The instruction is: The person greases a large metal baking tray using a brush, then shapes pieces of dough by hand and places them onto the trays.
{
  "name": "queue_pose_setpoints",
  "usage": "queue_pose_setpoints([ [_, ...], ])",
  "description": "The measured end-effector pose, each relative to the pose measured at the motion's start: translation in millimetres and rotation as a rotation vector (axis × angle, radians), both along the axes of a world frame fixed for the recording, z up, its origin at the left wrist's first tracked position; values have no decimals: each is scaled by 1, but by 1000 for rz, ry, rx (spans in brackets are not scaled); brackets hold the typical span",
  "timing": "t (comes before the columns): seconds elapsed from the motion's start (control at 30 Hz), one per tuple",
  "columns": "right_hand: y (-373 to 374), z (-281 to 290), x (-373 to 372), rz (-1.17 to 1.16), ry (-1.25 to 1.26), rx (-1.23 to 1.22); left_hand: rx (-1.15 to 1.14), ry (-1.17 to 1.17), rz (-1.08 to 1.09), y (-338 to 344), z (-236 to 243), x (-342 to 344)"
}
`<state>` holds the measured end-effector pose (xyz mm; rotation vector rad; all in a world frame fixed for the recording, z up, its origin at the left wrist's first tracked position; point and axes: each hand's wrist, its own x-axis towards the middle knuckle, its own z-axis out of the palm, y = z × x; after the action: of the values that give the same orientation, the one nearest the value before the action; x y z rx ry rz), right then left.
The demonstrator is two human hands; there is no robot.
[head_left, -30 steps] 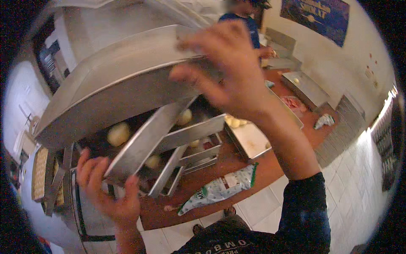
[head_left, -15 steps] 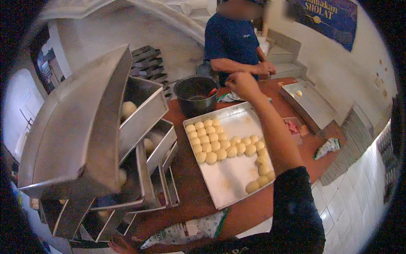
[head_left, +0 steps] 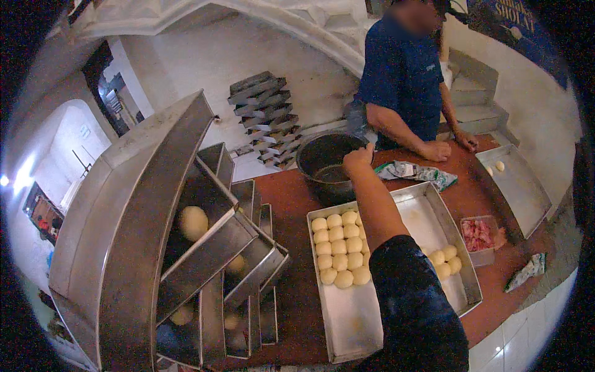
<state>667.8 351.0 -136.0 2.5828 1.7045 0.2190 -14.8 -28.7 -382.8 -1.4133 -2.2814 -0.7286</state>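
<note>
The bare skin of my fingers (head_left: 359, 161) looks matt beside the pot (head_left: 325, 191), whose wall is dull outside; metal or plastic, I can't tell. My sleeve (head_left: 415, 297) is soft, lustreless cloth. The tray (head_left: 353, 316) is metal with a faint, blotchy sheen; the dough balls (head_left: 338, 247) look smooth and matt. The stacked pans (head_left: 207, 251) are bare metal, brushed-looking and softly shiny. The counter (head_left: 285, 195) looks smooth, the bag (head_left: 412, 172) is crinkled, glossy plastic, and the tub (head_left: 484, 255) translucent plastic.

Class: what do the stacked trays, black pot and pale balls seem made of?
Stacked trays: probably bare metal, with grey sheen and thin edges. Black pot: metal or plastic; its dark, smooth surface leaves that open. Pale balls: likely dough, matte, smooth, rounded.
</note>
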Motion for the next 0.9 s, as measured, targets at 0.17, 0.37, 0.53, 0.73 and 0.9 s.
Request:
queue_pose_setpoints([
  [0.17, 1, 15, 14, 157, -195, 48, 97, 56, -92, -16, -1, 4],
  [0.37, -32, 90, 32, 230, -226, 10, -21, -337, -102, 7, 33, 26],
  [0.53, -104, 169, 3, 311, 25, 190, 78, -436, -197, -15, 71, 20],
  [0.73, -242, 284, -40, 659, 705, 826, 316, -216, 110, 5, 198, -22],
  [0.9, -272, 328, -146, 868, 802, 890, 748, 119, -130, 25, 338, -62],
])
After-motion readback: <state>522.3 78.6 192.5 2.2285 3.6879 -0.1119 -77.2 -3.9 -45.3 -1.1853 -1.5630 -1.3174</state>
